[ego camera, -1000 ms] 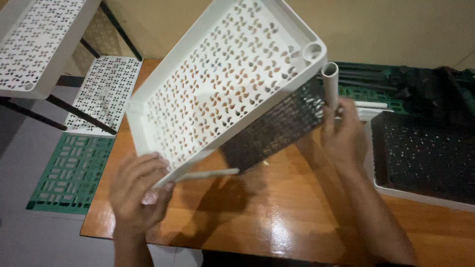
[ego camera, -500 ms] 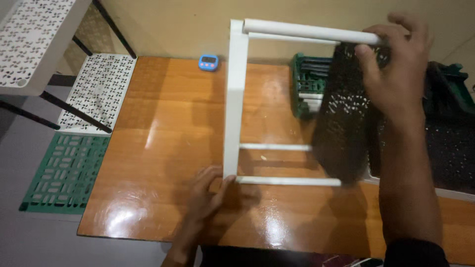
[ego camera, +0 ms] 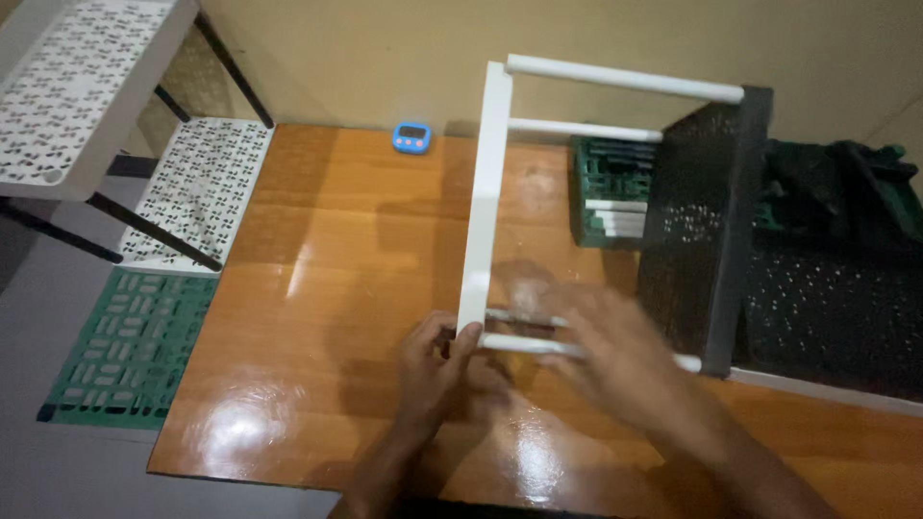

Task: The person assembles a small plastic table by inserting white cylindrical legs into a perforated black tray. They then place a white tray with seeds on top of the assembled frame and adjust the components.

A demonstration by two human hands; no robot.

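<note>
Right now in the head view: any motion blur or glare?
Head view: the right hand is smeared by motion blur; the left hand, on the white shelf, is fairly sharp; bright glare patches sit on the glossy wooden table.

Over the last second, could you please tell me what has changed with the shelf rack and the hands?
The shelf rack went from tilted overhead to standing on edge on the wooden table. The right hand let go of the black shelf and moved down to the lower white tubes. The left hand stays at the white shelf's bottom corner.
</note>
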